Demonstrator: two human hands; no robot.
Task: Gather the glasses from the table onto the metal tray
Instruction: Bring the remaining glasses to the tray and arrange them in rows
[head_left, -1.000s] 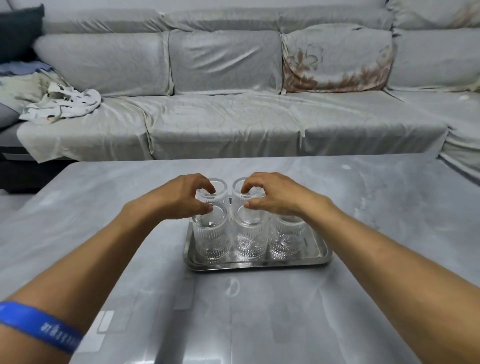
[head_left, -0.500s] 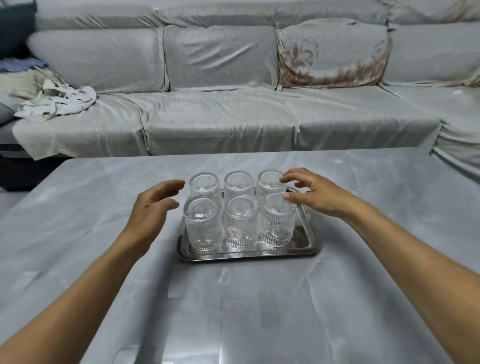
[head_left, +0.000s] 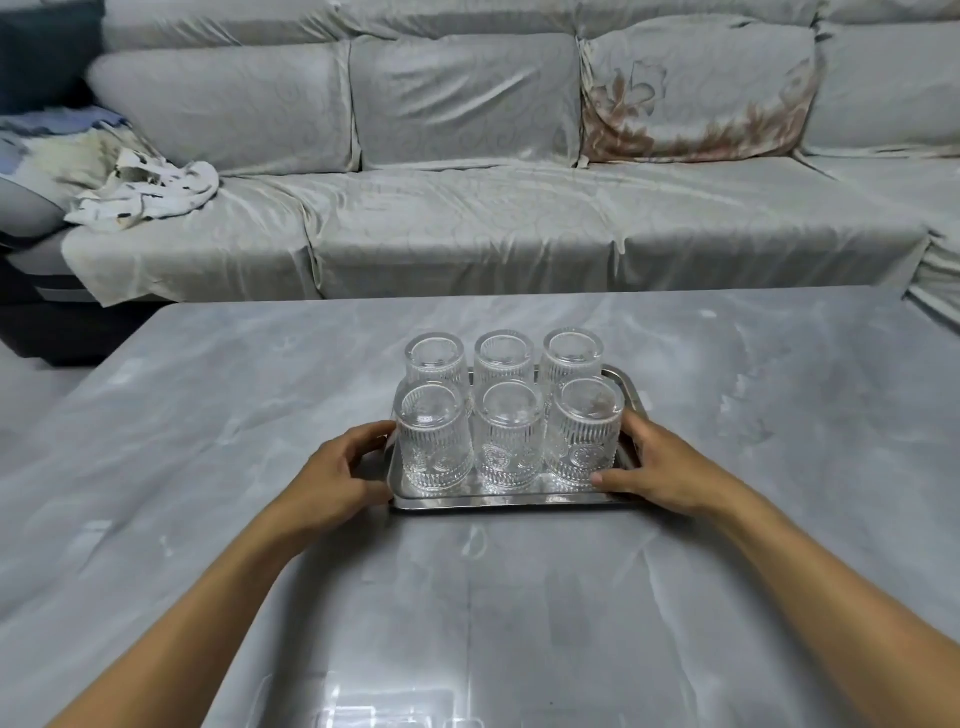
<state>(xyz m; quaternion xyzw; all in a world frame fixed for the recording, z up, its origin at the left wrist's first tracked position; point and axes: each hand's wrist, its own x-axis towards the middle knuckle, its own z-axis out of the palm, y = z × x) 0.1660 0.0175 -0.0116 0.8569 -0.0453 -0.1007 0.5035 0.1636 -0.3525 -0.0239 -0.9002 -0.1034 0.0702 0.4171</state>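
Note:
Several ribbed clear glasses (head_left: 506, 444) stand upside down in two rows on the metal tray (head_left: 498, 500) in the middle of the grey table (head_left: 727, 519). My left hand (head_left: 340, 475) grips the tray's left edge, fingers curled around the rim beside the front-left glass (head_left: 434, 441). My right hand (head_left: 662, 467) grips the tray's right edge, thumb on the rim next to the front-right glass (head_left: 587, 436). The tray rests on the table.
A grey covered sofa (head_left: 493, 208) runs along the far side of the table. A crumpled white cloth (head_left: 145, 195) lies on its left seat. A clear plastic item (head_left: 374, 714) shows at the table's near edge.
Both hands left the tops of the glasses, spread apart, then dropped to the tray's left and right edges and closed on the rim.

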